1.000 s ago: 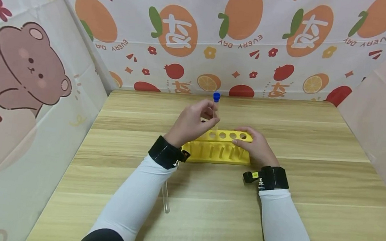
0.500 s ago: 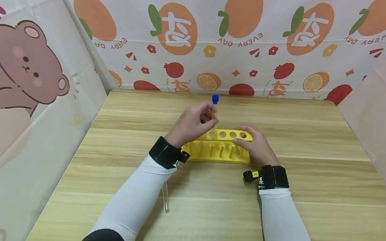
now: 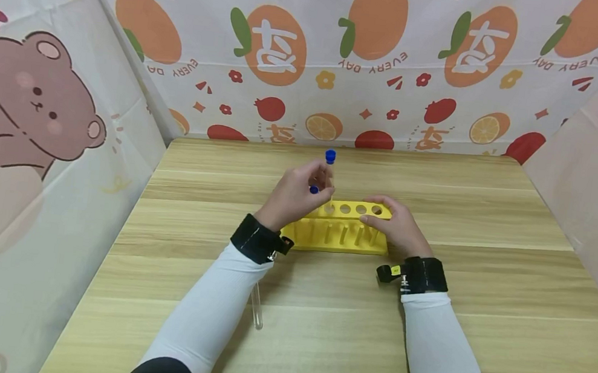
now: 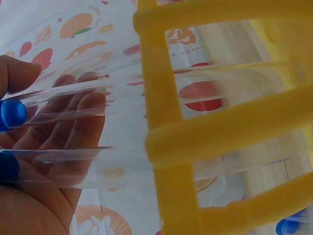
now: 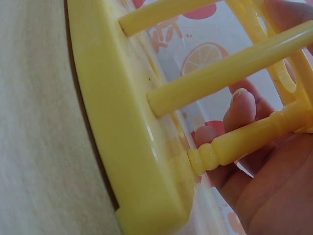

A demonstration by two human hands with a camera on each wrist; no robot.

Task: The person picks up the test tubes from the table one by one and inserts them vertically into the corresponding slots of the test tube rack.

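A yellow tube rack (image 3: 338, 230) stands mid-table. My left hand (image 3: 320, 179) pinches a clear tube with a blue cap (image 3: 330, 156), held upright with its lower end in a hole near the rack's left end. A second blue cap (image 3: 313, 190) shows just below my fingers. In the left wrist view two clear capped tubes (image 4: 98, 93) pass through the rack's yellow bars (image 4: 161, 122) in front of my left fingers (image 4: 73, 127). My right hand (image 3: 383, 218) grips the rack's right end; its fingers (image 5: 239, 110) curl behind the rack's posts (image 5: 220, 63).
A loose clear tube (image 3: 257, 310) lies on the wooden table (image 3: 481, 327), partly under my left forearm. Printed cloth walls (image 3: 37, 122) close in the left, back and right sides. Another blue cap (image 4: 288, 226) shows low beyond the rack.
The tube in my left hand has sunk a little and shifted slightly left. A second blue cap has come into sight under my fingers. The right hand and rack have stayed put.
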